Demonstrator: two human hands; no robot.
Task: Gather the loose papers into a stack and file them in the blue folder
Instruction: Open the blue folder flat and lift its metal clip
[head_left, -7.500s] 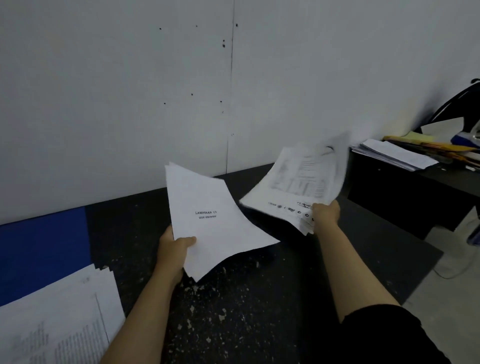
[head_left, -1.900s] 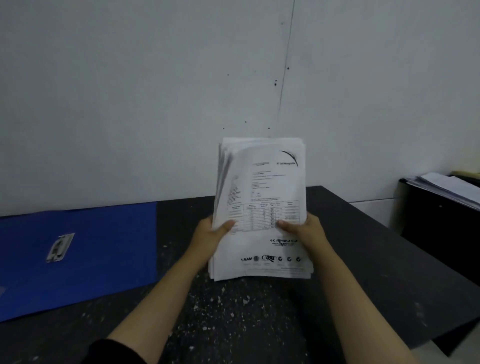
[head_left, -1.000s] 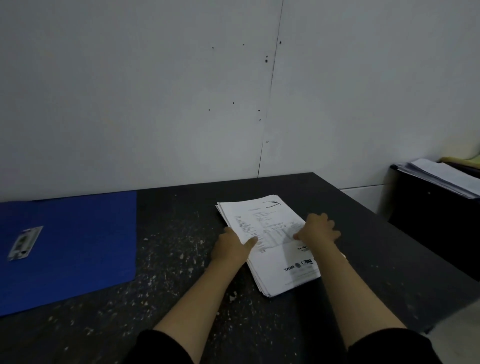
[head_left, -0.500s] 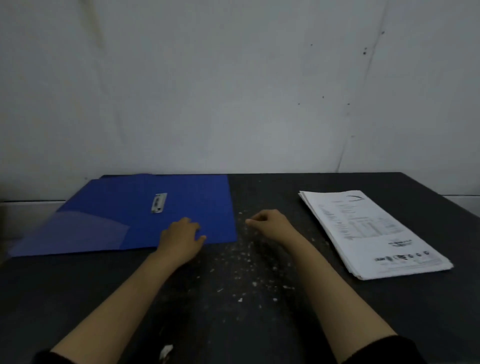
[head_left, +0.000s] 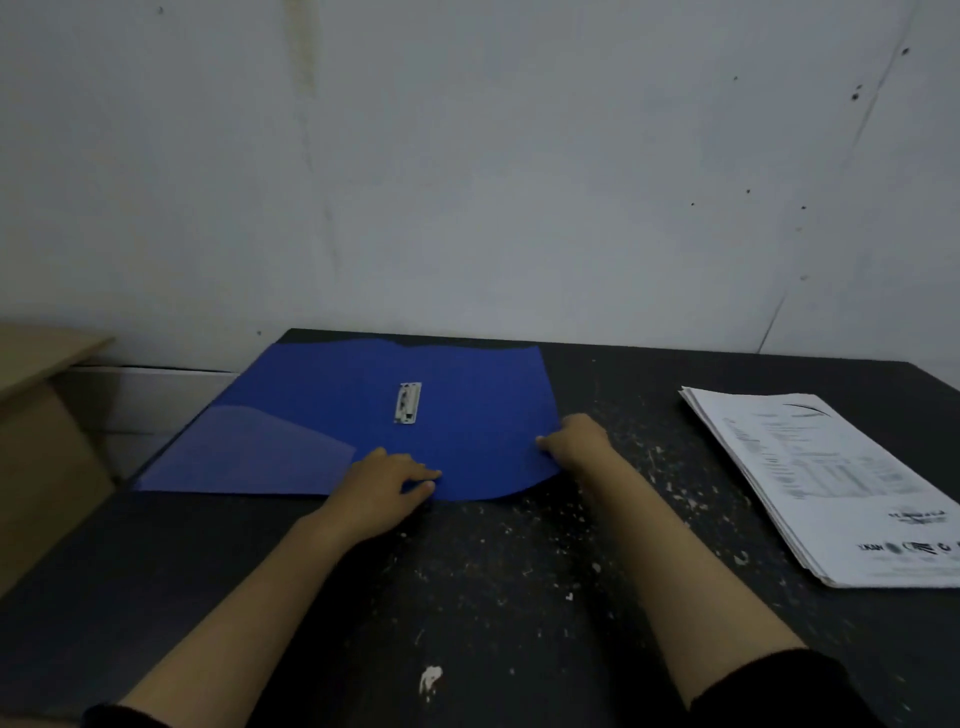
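Bare speckled black desk (head_left: 498, 582) lies open between the fingers (head_left: 545, 444) and the white printed paper stack (head_left: 841, 483) to their right; a brown cardboard box (head_left: 47, 441) blocks the far left

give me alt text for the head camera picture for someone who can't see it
Both hands, left hand and right hand, grip the near edge of an open blue folder on a dark table. A paper stack lies to its right.
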